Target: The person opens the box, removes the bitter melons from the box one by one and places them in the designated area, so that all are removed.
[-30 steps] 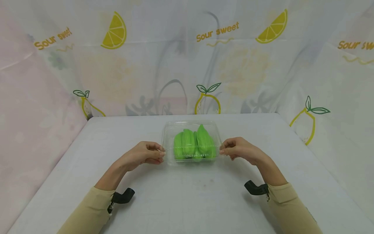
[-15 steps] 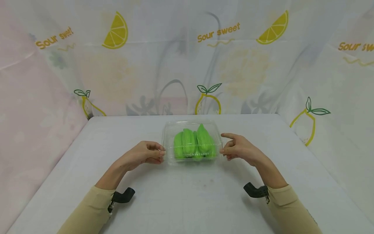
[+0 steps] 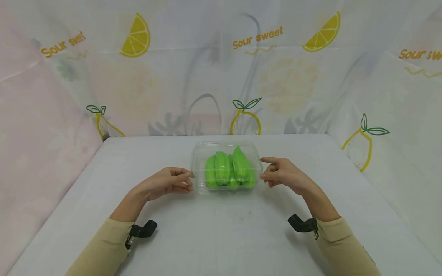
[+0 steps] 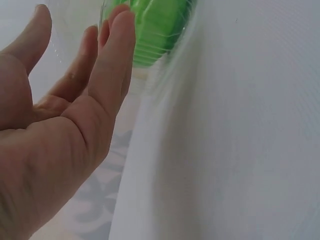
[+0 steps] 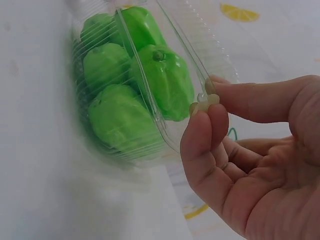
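Note:
A clear plastic clamshell box point(image 3: 226, 190) stands on the white table with its lid down. Inside lie several glossy green ridged vegetables point(image 3: 222, 168), their kind unclear. At the box's left side is my left hand point(image 3: 165, 183); in the left wrist view its fingers point(image 4: 111, 65) are fairly straight beside the plastic, with the thumb well apart from them. My right hand point(image 3: 284, 175) is at the right side. The right wrist view has its thumb and fingertips point(image 5: 197, 130) pinching the box's rim, while in the head view the index finger points along the side.
The white table point(image 3: 221, 237) reaches back to a printed curtain point(image 3: 221, 76) with lemon drawings. Pale cloth also hangs at the left and right. A black wrist mount point(image 3: 143, 229) sits at the left sleeve and another wrist mount point(image 3: 302, 223) at the right.
My left thumb has come away from the box's edge and that hand has shifted slightly left. The right index finger has straightened since a second ago. The box stays in place.

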The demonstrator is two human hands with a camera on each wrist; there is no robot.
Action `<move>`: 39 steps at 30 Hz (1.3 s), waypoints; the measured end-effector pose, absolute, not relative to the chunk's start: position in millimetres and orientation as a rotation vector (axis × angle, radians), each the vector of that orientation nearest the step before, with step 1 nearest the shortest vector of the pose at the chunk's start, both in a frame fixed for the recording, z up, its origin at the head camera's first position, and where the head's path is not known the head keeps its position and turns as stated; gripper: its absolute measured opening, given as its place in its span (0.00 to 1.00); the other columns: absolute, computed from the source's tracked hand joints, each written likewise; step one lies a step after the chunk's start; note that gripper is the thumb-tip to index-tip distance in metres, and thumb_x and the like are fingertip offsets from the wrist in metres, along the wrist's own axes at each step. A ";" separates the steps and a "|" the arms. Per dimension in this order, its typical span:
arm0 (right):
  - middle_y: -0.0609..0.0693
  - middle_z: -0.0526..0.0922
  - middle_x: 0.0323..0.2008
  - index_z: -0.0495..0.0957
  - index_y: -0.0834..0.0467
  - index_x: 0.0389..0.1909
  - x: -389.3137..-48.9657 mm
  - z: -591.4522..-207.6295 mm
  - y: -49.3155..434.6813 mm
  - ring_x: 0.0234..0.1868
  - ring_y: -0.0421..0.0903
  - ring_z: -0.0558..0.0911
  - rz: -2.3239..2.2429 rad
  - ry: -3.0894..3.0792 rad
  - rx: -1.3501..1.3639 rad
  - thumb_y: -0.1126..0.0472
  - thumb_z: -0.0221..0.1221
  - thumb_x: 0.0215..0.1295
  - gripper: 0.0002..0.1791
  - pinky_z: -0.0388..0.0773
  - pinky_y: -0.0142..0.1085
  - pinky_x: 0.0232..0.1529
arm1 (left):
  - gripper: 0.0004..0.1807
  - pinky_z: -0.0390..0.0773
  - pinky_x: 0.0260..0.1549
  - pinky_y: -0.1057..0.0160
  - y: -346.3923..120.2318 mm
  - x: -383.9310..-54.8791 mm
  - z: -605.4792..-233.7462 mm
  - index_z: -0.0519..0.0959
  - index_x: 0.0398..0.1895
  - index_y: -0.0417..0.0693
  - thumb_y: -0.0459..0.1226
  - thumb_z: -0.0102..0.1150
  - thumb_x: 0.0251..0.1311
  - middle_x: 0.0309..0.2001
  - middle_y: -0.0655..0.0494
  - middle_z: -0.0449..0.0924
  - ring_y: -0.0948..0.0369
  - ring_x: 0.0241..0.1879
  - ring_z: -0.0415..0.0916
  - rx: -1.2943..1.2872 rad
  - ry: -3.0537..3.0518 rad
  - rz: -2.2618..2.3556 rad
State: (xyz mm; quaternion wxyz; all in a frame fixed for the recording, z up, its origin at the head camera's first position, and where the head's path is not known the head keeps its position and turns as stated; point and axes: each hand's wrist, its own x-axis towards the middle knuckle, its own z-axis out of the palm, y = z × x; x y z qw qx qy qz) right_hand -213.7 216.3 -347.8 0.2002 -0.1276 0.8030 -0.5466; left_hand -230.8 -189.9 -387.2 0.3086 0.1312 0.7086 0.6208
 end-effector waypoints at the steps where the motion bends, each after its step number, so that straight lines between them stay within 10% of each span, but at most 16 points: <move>1: 0.51 0.82 0.30 0.50 0.66 0.76 -213.8 -348.2 216.7 0.32 0.48 0.81 -1.528 2.248 -0.359 0.63 0.61 0.67 0.42 0.84 0.37 0.37 | 0.31 0.85 0.51 0.60 -190.7 -230.9 -387.5 0.64 0.66 0.26 0.43 0.54 0.73 0.40 0.54 0.83 0.60 0.44 0.85 0.356 1.854 1.648; 15: 0.50 0.80 0.28 0.51 0.65 0.76 -215.0 -347.3 218.3 0.27 0.43 0.77 -1.553 2.223 -0.340 0.63 0.60 0.68 0.40 0.82 0.38 0.38 | 0.27 0.85 0.52 0.61 -193.1 -233.3 -391.6 0.63 0.65 0.27 0.33 0.57 0.69 0.43 0.53 0.83 0.60 0.45 0.84 0.335 1.733 1.723; 24: 0.53 0.80 0.29 0.52 0.65 0.75 -215.9 -347.1 217.8 0.26 0.42 0.75 -1.552 2.223 -0.341 0.64 0.58 0.68 0.39 0.82 0.37 0.38 | 0.08 0.86 0.46 0.62 -184.9 -233.6 -396.7 0.69 0.45 0.42 0.34 0.57 0.69 0.38 0.51 0.84 0.59 0.41 0.85 0.251 1.846 1.730; 39: 0.47 0.81 0.29 0.54 0.66 0.75 -212.1 -338.8 219.6 0.28 0.43 0.78 -1.484 2.253 -0.347 0.62 0.59 0.68 0.38 0.82 0.38 0.41 | 0.24 0.86 0.39 0.70 -173.3 -230.3 -397.1 0.60 0.63 0.37 0.36 0.56 0.70 0.36 0.55 0.80 0.65 0.35 0.83 0.127 1.948 1.827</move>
